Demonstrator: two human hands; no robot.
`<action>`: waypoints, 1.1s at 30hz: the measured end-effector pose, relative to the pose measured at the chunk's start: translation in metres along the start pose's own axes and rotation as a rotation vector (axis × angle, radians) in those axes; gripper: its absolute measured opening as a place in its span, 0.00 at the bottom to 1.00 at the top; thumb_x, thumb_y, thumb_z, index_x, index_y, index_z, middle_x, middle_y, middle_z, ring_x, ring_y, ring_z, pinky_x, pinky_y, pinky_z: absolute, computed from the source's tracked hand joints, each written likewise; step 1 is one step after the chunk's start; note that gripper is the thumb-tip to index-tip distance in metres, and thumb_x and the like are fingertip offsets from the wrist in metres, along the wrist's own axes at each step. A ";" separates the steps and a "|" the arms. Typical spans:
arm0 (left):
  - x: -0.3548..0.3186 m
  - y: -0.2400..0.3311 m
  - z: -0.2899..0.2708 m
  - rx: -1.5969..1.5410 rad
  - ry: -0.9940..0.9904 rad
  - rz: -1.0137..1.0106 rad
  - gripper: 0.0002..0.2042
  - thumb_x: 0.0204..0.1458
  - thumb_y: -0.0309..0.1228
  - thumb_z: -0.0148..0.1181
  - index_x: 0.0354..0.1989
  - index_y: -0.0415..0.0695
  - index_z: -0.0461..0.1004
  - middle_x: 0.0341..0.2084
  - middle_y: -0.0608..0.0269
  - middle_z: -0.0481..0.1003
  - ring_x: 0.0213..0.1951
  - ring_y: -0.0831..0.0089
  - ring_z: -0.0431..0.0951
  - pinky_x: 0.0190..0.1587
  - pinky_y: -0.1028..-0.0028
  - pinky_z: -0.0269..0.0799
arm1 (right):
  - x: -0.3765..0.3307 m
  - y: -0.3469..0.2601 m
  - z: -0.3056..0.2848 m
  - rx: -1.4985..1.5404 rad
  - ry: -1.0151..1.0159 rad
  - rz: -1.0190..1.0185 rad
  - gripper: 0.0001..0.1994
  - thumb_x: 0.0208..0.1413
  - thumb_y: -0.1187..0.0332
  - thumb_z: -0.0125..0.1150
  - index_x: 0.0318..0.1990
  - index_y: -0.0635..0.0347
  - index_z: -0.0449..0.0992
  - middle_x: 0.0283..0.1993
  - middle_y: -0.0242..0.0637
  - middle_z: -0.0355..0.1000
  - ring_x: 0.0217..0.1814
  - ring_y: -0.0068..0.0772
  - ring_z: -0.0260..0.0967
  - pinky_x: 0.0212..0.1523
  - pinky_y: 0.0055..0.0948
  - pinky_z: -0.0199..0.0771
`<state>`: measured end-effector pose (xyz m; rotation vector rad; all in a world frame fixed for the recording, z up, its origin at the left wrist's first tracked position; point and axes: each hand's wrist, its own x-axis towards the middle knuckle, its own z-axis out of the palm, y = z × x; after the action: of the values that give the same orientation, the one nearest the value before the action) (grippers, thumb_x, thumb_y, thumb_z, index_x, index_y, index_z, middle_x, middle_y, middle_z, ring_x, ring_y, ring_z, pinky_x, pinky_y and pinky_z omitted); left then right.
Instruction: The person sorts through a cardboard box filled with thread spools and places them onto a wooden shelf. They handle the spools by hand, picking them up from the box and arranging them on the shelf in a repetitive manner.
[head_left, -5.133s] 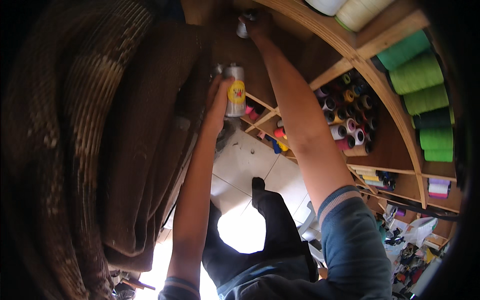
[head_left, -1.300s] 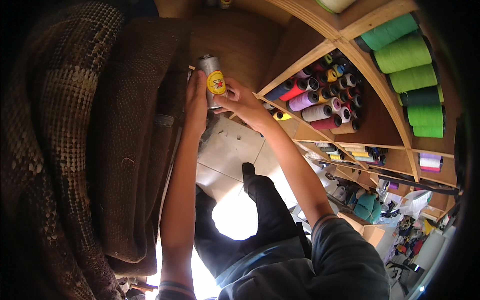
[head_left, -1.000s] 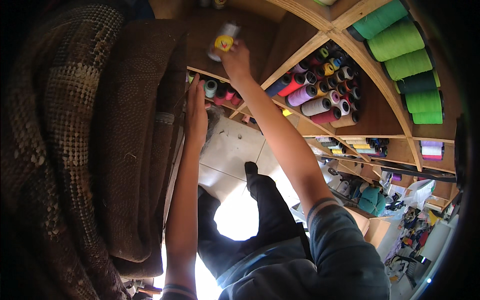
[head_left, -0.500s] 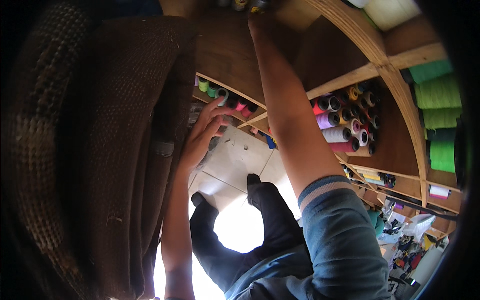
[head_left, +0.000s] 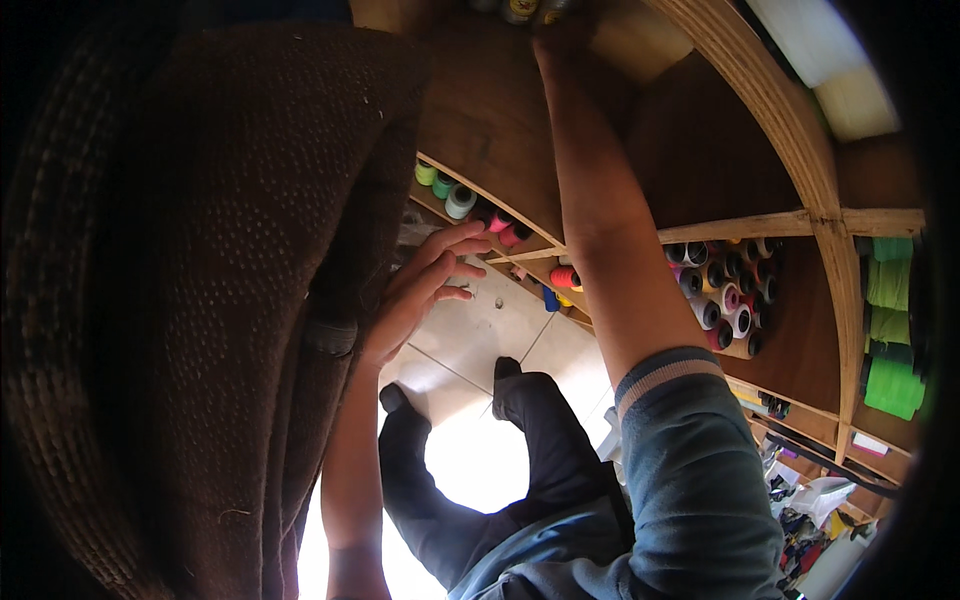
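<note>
My right arm stretches far up into a wooden shelf compartment. My right hand (head_left: 562, 32) is in shadow at the top edge, beside dark thread cones (head_left: 520, 10) with yellowish ends; its fingers are hidden. My left hand (head_left: 425, 285) is lower down, fingers spread and holding nothing visible. It lies beside a large brown knitted fabric (head_left: 230, 250) that fills the left side. Just beyond its fingertips, pink thread cones (head_left: 513, 234) and a pale mint cone (head_left: 460, 201) stand on a lower shelf.
A compartment at right holds several stacked thread cones (head_left: 735, 295). Green cones (head_left: 893, 385) sit farther right, past a curved wooden upright (head_left: 825, 190). Loose clutter (head_left: 815, 515) lies at lower right. My legs stand on a tiled floor (head_left: 460, 340).
The view has shifted, so the shelves sit farther right and slightly lower. My left hand now appears a little lower, still spread. My right arm stays reached into the compartment.
</note>
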<state>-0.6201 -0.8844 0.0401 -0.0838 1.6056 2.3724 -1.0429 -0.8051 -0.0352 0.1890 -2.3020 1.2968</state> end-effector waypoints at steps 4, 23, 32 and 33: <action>-0.001 -0.002 -0.001 0.020 -0.012 -0.002 0.27 0.61 0.50 0.36 0.63 0.45 0.53 0.58 0.56 0.61 0.53 0.66 0.65 0.54 0.65 0.60 | 0.000 -0.003 -0.002 -0.046 0.001 -0.014 0.34 0.40 0.65 0.68 0.57 0.66 0.61 0.58 0.52 0.60 0.61 0.50 0.57 0.61 0.41 0.59; -0.023 -0.026 0.019 0.164 0.196 0.008 0.22 0.59 0.44 0.44 0.57 0.46 0.63 0.48 0.61 0.71 0.47 0.72 0.69 0.47 0.71 0.64 | -0.196 -0.081 -0.114 -0.190 -0.236 0.029 0.25 0.45 0.66 0.60 0.52 0.67 0.63 0.55 0.60 0.58 0.60 0.60 0.54 0.59 0.43 0.59; -0.173 -0.075 0.112 0.110 0.227 -0.398 0.16 0.58 0.41 0.47 0.51 0.48 0.69 0.43 0.63 0.74 0.40 0.73 0.74 0.39 0.72 0.69 | -0.401 -0.100 -0.411 -0.164 -0.773 0.067 0.20 0.46 0.68 0.61 0.48 0.60 0.68 0.48 0.50 0.64 0.52 0.52 0.62 0.53 0.42 0.64; -0.195 -0.073 0.110 0.123 0.239 -0.444 0.16 0.58 0.40 0.47 0.51 0.48 0.69 0.43 0.63 0.74 0.39 0.73 0.74 0.38 0.73 0.69 | -0.416 -0.124 -0.444 -0.181 -0.754 0.167 0.19 0.47 0.67 0.61 0.47 0.60 0.68 0.46 0.49 0.65 0.51 0.51 0.63 0.52 0.41 0.65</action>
<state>-0.4025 -0.7957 0.0557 -0.6498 1.6241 1.9750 -0.4838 -0.5498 0.0529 0.5034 -3.1085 1.2175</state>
